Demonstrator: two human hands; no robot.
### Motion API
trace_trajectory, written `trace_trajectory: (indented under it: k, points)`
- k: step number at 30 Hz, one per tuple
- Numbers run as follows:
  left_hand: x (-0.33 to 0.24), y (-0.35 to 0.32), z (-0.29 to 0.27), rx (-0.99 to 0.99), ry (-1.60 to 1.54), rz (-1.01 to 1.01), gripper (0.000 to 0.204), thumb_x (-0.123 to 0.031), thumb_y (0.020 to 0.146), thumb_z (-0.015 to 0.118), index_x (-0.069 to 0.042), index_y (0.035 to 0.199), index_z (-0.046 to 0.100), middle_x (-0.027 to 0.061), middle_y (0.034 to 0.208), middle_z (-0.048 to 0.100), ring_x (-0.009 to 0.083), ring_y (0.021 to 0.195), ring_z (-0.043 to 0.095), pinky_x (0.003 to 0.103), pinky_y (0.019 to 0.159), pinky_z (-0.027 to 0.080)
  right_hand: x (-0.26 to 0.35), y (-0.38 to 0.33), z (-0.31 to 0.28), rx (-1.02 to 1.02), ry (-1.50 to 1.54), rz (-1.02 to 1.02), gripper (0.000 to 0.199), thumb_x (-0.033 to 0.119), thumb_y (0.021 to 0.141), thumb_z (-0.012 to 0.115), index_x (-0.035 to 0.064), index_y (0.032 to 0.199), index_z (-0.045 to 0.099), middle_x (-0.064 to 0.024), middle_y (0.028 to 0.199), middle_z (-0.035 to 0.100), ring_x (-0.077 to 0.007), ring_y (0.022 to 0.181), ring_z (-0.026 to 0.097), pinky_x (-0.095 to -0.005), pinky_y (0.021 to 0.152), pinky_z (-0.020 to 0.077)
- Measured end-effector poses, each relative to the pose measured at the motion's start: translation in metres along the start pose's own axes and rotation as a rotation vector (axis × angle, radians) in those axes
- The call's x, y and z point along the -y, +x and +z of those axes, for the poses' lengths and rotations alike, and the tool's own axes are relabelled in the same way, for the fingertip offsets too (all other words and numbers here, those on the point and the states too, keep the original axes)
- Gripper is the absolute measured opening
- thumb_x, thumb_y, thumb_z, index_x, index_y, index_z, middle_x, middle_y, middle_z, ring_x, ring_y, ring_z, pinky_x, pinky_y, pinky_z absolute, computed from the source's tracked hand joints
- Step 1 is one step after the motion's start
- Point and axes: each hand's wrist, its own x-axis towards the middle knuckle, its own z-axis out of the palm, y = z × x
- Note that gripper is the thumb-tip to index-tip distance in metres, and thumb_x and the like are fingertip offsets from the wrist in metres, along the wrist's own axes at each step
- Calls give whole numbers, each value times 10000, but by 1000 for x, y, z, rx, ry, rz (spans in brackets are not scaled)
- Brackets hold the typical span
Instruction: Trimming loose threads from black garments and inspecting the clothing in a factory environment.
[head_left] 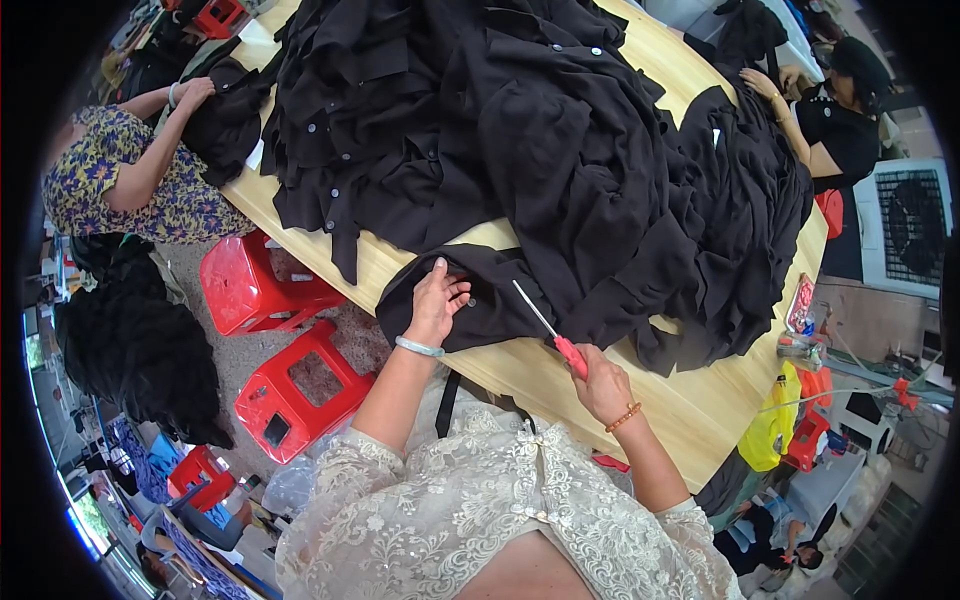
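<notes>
At nine o'clock, left hand (434, 305), fingers half curled against black cloth (495, 325), hold unclear, at four o'clock, right hand (602, 385) closed round red-handled tool (570, 354).

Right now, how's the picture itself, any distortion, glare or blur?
Head view: the wooden table's edges bow, with black corners around the image; head view: a window at lower left looks washed out; head view: the black garments lose fold detail in places; head view: the red-handled tool looks fairly sharp.
</notes>
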Motion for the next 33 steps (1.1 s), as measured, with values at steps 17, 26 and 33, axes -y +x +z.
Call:
trace_trajectory:
  k: [17,26,33]
  points:
    - [-41,-11,-18,-374,1392,1078,215,-157,732,743,-64,780,555,84,767,538,292,750,531,390,679,431,-1,15,0,-27,-5,-37,276,159,848,599,85,1108,542,-187,1003,622,-405,871,609,-470,744,487]
    - [-54,8,-37,71,1818,1188,434,-77,671,682,-71,1089,566,134,1068,528,321,1012,498,424,921,379,2,27,31,-78,57,-144,300,150,793,612,90,1082,559,-175,994,617,-373,855,629,-469,753,496]
    - [-47,12,-30,-76,1609,1353,243,-67,713,672,-65,931,565,114,955,548,305,914,524,402,778,412,24,76,20,-69,126,-180,295,260,885,583,83,1121,559,-178,1079,620,-383,937,613,-453,804,491]
